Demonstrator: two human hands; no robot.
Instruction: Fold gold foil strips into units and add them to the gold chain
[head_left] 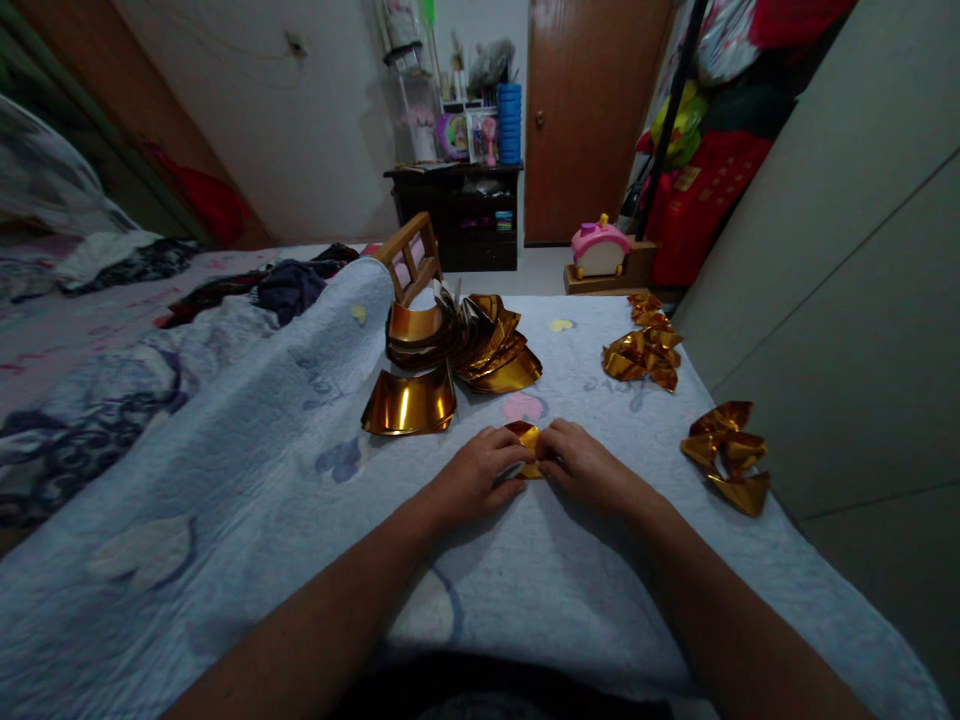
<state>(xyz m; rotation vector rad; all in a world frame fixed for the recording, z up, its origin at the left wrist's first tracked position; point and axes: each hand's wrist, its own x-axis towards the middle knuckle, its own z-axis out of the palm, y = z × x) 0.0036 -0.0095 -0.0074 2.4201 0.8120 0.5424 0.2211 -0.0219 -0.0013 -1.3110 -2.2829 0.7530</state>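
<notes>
Item under inspection: a small folded piece of gold foil paper (525, 440), lying at the centre of the frame on the pale blue quilted bedspread (300, 480). The left hand (476, 478) and right hand (589, 465) meet over it from either side. The fingers of both hands are drawn together and pinch its opposite edges, pressing it down against the quilt. The fingertips cover its lower part.

Handling assessment: the piece appears very light, thin and glossy, so it is probably slippery. It would likely take a sharp crease and mark or tear if pulled. The soft quilt gives little backing. The safest hold is at folded edges or corners, not on the flat shiny faces.

Surroundings, moving outward:
- Just above and left of the hands lies a single curved sheet of gold foil (409, 403).
- Behind it is a fanned stack of curved gold foil sheets (457, 345).
- A cluster of folded gold foil pieces (645, 350) sits at the upper right of the quilt.
- A second cluster of folded gold pieces (727, 458) lies at the right edge, well apart from the hands.
- A brown wooden chair back (411, 255) rises beyond the stack.
- A pink toy house (600, 248) stands on the floor further back.
- Rumpled dark clothing (289, 285) occupies the upper left.
</notes>
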